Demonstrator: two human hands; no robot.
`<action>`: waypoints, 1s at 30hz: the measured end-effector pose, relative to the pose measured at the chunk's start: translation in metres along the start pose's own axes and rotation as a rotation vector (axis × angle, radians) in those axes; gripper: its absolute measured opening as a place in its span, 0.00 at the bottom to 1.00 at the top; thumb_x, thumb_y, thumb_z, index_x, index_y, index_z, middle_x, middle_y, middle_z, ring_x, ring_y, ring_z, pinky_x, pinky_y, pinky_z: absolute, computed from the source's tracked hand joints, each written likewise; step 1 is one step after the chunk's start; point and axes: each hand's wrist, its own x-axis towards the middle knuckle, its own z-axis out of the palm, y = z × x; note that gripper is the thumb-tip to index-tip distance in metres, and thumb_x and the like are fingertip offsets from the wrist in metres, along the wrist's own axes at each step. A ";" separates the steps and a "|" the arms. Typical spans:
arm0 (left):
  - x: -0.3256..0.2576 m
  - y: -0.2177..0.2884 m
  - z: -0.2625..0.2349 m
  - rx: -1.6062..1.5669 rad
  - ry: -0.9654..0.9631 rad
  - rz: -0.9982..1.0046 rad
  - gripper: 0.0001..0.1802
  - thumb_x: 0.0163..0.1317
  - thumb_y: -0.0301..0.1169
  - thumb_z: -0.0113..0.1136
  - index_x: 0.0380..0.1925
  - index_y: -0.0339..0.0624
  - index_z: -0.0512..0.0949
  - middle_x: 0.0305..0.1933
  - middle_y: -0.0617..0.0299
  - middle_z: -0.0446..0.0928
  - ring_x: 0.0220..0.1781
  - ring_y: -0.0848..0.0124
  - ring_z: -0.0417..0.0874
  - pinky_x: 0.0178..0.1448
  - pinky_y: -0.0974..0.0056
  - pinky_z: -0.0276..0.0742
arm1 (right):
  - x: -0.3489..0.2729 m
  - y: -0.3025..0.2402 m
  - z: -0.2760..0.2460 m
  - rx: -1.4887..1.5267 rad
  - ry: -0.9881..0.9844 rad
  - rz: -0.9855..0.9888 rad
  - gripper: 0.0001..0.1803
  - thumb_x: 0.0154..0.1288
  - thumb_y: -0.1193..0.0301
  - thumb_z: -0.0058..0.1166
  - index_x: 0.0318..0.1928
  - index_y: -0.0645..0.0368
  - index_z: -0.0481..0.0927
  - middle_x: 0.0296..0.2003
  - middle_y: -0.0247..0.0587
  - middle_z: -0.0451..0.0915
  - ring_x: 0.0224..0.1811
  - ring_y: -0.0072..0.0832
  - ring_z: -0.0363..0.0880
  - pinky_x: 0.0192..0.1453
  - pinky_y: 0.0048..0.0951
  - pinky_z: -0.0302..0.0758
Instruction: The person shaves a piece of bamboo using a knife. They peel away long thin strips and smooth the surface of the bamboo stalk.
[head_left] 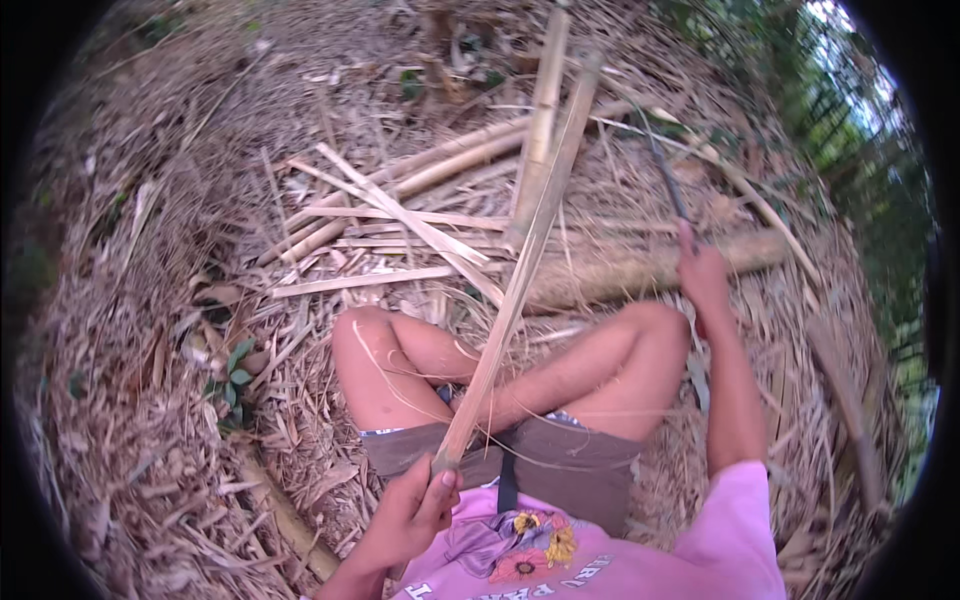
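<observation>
bamboo strip (520,270) in left hand (410,510), one knife (665,180)

One long bamboo strip (520,270), one knife (665,180), two hands, one log (640,268)

Bamboo strip (520,270) crosses knees, log (640,268) beyond.

No packages, labels, signs or screens are in view.
</observation>
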 end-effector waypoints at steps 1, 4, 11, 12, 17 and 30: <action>0.004 -0.011 0.002 0.005 0.009 0.018 0.13 0.79 0.37 0.41 0.39 0.40 0.71 0.24 0.67 0.69 0.21 0.80 0.71 0.25 0.73 0.68 | -0.014 -0.021 -0.009 0.087 -0.019 0.043 0.33 0.75 0.51 0.46 0.23 0.67 0.80 0.17 0.50 0.78 0.21 0.41 0.77 0.30 0.42 0.72; 0.038 0.006 0.011 -0.346 -0.072 -0.049 0.13 0.80 0.40 0.39 0.50 0.43 0.66 0.24 0.67 0.65 0.17 0.79 0.65 0.20 0.73 0.62 | -0.072 -0.036 -0.012 0.206 -0.032 -0.133 0.34 0.69 0.44 0.54 0.24 0.66 0.81 0.16 0.48 0.77 0.19 0.40 0.74 0.26 0.38 0.69; 0.060 0.034 0.035 -0.431 -0.247 0.032 0.13 0.81 0.38 0.37 0.54 0.43 0.63 0.24 0.66 0.62 0.15 0.80 0.60 0.18 0.73 0.57 | -0.160 -0.088 0.004 0.157 -0.025 -0.748 0.35 0.58 0.36 0.58 0.17 0.57 0.75 0.13 0.41 0.74 0.14 0.36 0.75 0.22 0.36 0.72; 0.058 0.033 0.038 -0.428 -0.223 0.028 0.12 0.81 0.38 0.37 0.53 0.43 0.64 0.24 0.67 0.62 0.15 0.80 0.60 0.18 0.73 0.57 | -0.163 -0.096 0.005 0.144 -0.001 -0.786 0.36 0.58 0.35 0.57 0.16 0.56 0.74 0.13 0.40 0.74 0.14 0.35 0.75 0.21 0.35 0.72; 0.049 0.033 0.051 -0.241 -0.040 0.118 0.11 0.80 0.35 0.39 0.46 0.38 0.65 0.20 0.67 0.65 0.16 0.79 0.65 0.19 0.72 0.61 | -0.166 -0.112 0.011 0.179 -0.003 -0.877 0.36 0.57 0.32 0.55 0.15 0.53 0.72 0.12 0.37 0.72 0.13 0.33 0.75 0.20 0.34 0.71; 0.044 0.010 0.041 -0.105 0.057 0.146 0.11 0.79 0.35 0.42 0.41 0.40 0.66 0.20 0.68 0.65 0.16 0.80 0.64 0.20 0.73 0.61 | -0.149 -0.106 0.021 0.078 -0.170 -0.772 0.36 0.59 0.33 0.55 0.18 0.56 0.74 0.15 0.42 0.75 0.17 0.40 0.78 0.23 0.43 0.72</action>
